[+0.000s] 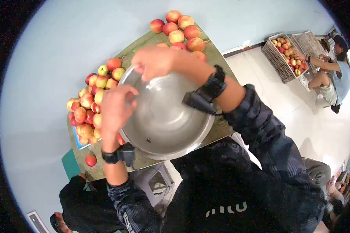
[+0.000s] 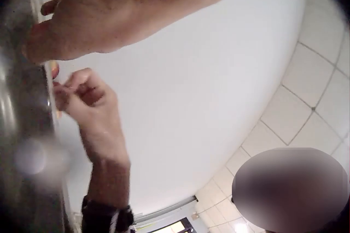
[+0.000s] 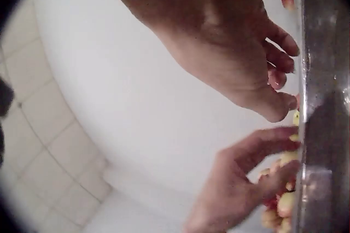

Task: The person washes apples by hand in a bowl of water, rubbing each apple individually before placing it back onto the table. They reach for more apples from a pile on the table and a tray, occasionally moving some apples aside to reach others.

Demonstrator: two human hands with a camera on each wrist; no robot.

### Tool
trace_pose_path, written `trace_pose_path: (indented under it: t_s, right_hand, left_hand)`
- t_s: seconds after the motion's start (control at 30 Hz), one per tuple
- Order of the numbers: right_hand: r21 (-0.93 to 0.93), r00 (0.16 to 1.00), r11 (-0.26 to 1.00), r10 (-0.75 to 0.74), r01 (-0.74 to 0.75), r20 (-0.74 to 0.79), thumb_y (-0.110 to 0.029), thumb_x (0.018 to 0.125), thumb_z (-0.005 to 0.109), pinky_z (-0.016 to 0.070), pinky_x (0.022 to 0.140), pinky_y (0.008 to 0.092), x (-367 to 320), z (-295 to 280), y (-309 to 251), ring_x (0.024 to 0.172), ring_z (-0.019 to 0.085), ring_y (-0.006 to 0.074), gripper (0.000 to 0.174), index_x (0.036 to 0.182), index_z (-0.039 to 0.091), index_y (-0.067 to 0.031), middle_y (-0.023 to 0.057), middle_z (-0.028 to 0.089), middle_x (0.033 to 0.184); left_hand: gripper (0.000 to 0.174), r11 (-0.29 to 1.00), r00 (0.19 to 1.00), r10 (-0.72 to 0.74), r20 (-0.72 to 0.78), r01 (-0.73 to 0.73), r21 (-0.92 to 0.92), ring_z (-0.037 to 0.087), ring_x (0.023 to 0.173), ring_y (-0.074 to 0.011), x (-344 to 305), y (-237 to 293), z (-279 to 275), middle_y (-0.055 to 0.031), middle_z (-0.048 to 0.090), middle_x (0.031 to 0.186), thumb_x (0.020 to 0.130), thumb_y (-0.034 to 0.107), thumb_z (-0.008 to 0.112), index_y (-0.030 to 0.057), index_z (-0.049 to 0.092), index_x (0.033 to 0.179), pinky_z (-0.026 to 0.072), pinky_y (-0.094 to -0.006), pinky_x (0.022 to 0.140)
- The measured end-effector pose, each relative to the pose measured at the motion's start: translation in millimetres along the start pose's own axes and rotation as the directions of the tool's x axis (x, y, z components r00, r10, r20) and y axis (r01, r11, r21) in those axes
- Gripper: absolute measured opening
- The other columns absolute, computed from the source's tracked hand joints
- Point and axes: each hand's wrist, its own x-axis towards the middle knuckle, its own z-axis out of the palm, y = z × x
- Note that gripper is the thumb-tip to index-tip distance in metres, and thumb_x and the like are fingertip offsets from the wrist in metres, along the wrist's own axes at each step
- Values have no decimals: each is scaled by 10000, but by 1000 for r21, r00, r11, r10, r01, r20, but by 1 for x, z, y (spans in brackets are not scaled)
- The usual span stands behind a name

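A wide steel basin (image 1: 159,116) stands on the wooden table, with a small dark scrap (image 1: 148,140) inside on its lower wall. My left hand (image 1: 117,103) is over the basin's left rim, thumb and fingers apart, beside a heap of red-yellow nectarines (image 1: 87,100). Above the far rim is my right hand (image 1: 156,61), its fingers bent loosely downward. In the right wrist view the right hand (image 3: 229,58) shows a gap between thumb and fingers and holds nothing visible. Nearer that camera's bottom edge, the left hand (image 3: 240,181) spreads its thumb from its fingers.
More nectarines (image 1: 176,36) lie at the table's far end. A blue tray (image 1: 80,143) edges out under the left heap, and a single nectarine (image 1: 90,160) lies near the table's corner. One person (image 1: 336,73) sits by a fruit crate (image 1: 278,58); another (image 1: 87,206) is at lower left.
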Motion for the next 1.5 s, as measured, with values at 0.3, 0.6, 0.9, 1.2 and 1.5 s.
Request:
trace_pose_path:
  t_s: [0.3,0.6,0.9,1.2,1.5]
  right_hand:
    - [179,843,911,412,-372,-346,-175,755,744,504,738,344,-121,-28,88,819,620,197,234,943,665,-61,89,646,865]
    - [-259,813,843,302,-471,-497,-247,849,662,532,793,449,-117,37,107,921,645,343,244,1059,657,-122,135,649,1013]
    - [232,688,783,619,-577,-377,-403,740,793,555,634,325,-152,-40,46,729,692,221,444,1031,733,-74,101,716,862]
    - [125,893,904,425,-410,-147,-452,802,741,531,570,304,-40,22,-19,568,655,149,477,804,727,25,99,667,638]
    - [46,894,981,190,-188,-406,-243,782,758,505,626,308,-57,35,1,671,655,164,251,838,686,-9,92,680,742]
  left_hand:
    - [403,982,971,174,-166,-159,99,556,1240,-303,-3,21,64,-76,633,1308,814,167,698,181,660,1216,389,-508,1047]
    - [251,986,998,38,-43,-44,-160,696,921,-314,26,10,81,-95,743,962,869,300,636,146,724,1046,530,-435,846]
    - [256,911,983,38,-177,-107,-398,684,824,-270,34,2,80,-102,716,923,861,209,679,100,679,1092,536,-389,736]
    - [612,687,865,99,-492,-417,-595,635,1030,-254,34,19,76,-126,637,1164,724,136,825,65,546,1264,532,-387,833]
    - [428,995,976,-85,-202,73,-67,634,994,-413,34,-20,101,-185,632,1089,796,330,714,138,575,1153,525,-502,828]
